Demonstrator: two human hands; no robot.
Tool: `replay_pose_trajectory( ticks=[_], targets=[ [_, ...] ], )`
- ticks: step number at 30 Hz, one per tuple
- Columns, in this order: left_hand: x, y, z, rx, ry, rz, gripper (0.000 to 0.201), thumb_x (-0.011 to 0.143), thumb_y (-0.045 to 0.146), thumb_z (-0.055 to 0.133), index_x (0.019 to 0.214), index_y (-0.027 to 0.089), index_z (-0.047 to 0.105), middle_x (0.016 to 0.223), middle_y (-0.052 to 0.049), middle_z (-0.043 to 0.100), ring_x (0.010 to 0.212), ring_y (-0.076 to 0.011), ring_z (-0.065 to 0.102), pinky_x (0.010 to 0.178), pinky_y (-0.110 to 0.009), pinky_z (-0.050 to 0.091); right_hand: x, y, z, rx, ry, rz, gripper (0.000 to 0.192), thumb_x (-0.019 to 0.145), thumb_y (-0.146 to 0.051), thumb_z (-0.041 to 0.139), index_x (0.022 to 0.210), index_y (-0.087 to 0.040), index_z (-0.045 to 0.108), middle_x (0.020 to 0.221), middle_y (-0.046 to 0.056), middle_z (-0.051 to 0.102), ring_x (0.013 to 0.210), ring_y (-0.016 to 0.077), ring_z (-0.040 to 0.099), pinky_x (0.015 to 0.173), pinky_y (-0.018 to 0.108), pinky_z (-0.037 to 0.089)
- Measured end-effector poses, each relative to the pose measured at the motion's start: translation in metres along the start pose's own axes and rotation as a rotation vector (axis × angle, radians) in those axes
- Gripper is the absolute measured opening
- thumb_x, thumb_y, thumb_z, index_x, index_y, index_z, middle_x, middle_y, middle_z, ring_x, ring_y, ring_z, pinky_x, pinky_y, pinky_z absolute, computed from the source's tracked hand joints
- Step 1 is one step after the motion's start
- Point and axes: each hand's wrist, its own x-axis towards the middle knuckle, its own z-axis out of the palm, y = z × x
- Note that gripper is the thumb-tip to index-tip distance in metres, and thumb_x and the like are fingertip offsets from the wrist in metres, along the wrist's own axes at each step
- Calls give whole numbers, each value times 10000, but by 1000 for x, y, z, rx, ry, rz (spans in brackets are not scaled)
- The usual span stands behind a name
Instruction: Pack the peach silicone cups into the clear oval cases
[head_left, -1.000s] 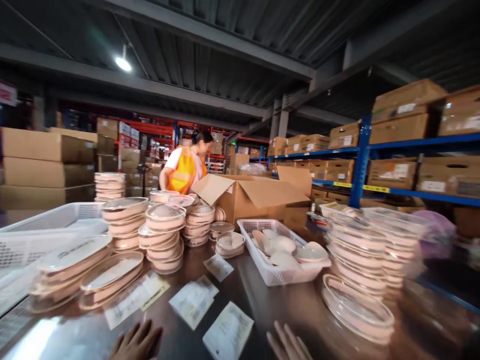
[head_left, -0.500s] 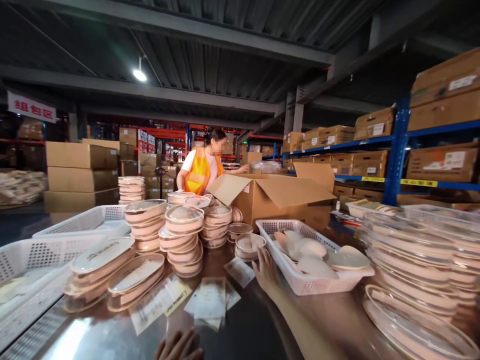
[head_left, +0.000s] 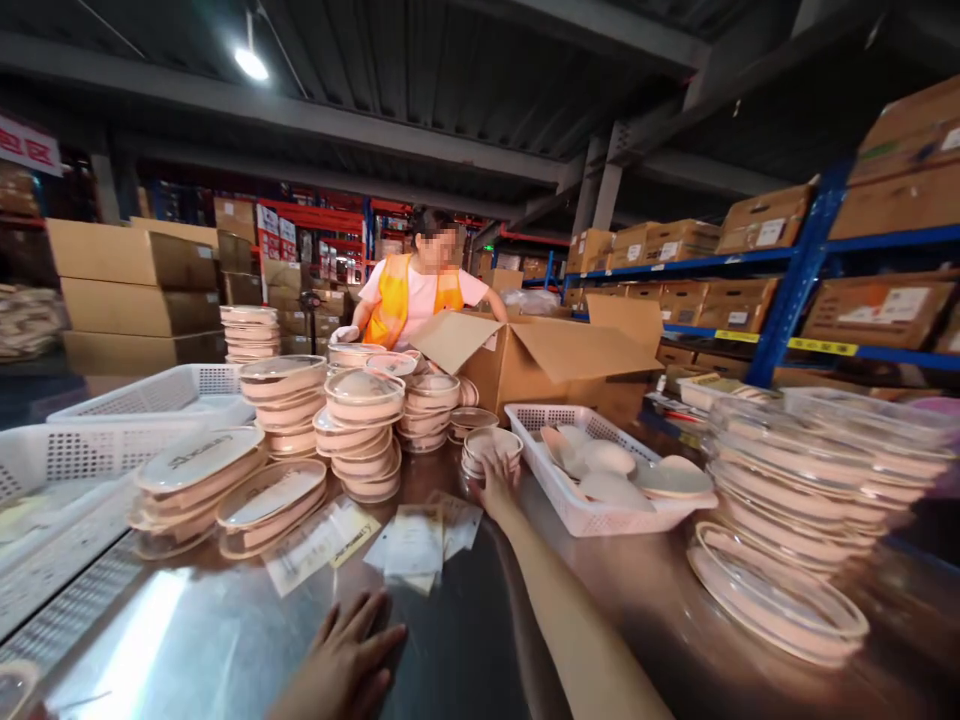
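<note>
My right hand (head_left: 497, 482) reaches far across the metal table (head_left: 187, 640), its fingers on a short stack of small round pink lidded bowls (head_left: 489, 447); whether it grips the stack I cannot tell. My left hand (head_left: 346, 655) lies flat on the table near the front edge, fingers spread, holding nothing. Several flat paper packets (head_left: 415, 540) lie just beyond it. Taller stacks of pink bowls (head_left: 361, 430) stand left of the small stack. A white basket (head_left: 556, 495) with loose pink lids sits to its right.
A person in an orange vest (head_left: 420, 290) works behind an open cardboard box (head_left: 540, 365). Oval pink dishes (head_left: 225, 490) and white baskets (head_left: 90, 450) fill the left side. Tall stacks of plates (head_left: 795, 480) stand at the right. Blue shelving (head_left: 795, 270) holds cartons.
My right hand has stretched forward from the table's front edge to the small bowl stack. My left hand slid forward a little. The loose packets have been gathered into one pile.
</note>
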Motion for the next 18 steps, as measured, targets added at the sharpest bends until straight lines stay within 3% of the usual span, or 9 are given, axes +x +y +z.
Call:
replay_pose_trajectory(
  ticks=[3,6,9,11,14,16,18],
  targets=[
    [-4,3,-3,-54,15,25,465,870,244,559,1297,419,616,1510,-51,493,1430,-341,378,1162,-604,280,-9,-4,-11,52,-4,-5,421,881,-311,618,1263,-137,600,1363,198,566,1367,361,412,1123,547,317],
    [-2,4,-1,-33,33,-35,513,819,205,595,1303,374,625,1506,-61,508,1436,-347,372,1176,-603,256,-30,-2,-32,110,8,-60,299,872,-218,610,1167,-189,650,1212,131,652,1252,294,533,1043,452,449],
    [1,2,4,52,142,-152,566,762,138,588,1295,324,636,1518,-87,493,1445,-386,340,1149,-696,189,-55,10,-58,152,41,-128,236,885,-166,542,1047,-231,701,1067,83,698,1105,264,625,927,406,536],
    [1,1,8,-9,224,-147,527,793,170,560,1303,285,630,1527,-102,479,1460,-379,312,1160,-695,136,-68,16,-76,172,89,-158,260,904,-159,482,992,-218,719,1002,91,707,1025,264,658,885,411,560],
    [1,5,16,-437,259,-70,560,862,412,560,1390,226,535,1559,-139,426,1474,-336,296,1198,-561,212,-86,4,-101,202,183,-202,320,951,-187,409,1034,-201,717,1012,116,706,1001,259,672,883,429,572],
    [2,14,21,-862,299,-47,836,811,672,543,1490,218,363,1555,-176,417,1423,-331,400,1109,-483,407,-102,-22,-113,238,230,-294,316,977,-210,409,1086,-211,706,1037,110,708,1047,245,666,911,417,565],
    [5,23,22,-1209,426,-60,1114,660,859,532,1531,249,201,1499,-190,480,1298,-350,547,920,-443,555,-124,-57,-119,298,242,-511,282,982,-201,452,1124,-231,693,1029,84,719,1118,229,644,956,397,540]
  ],
)
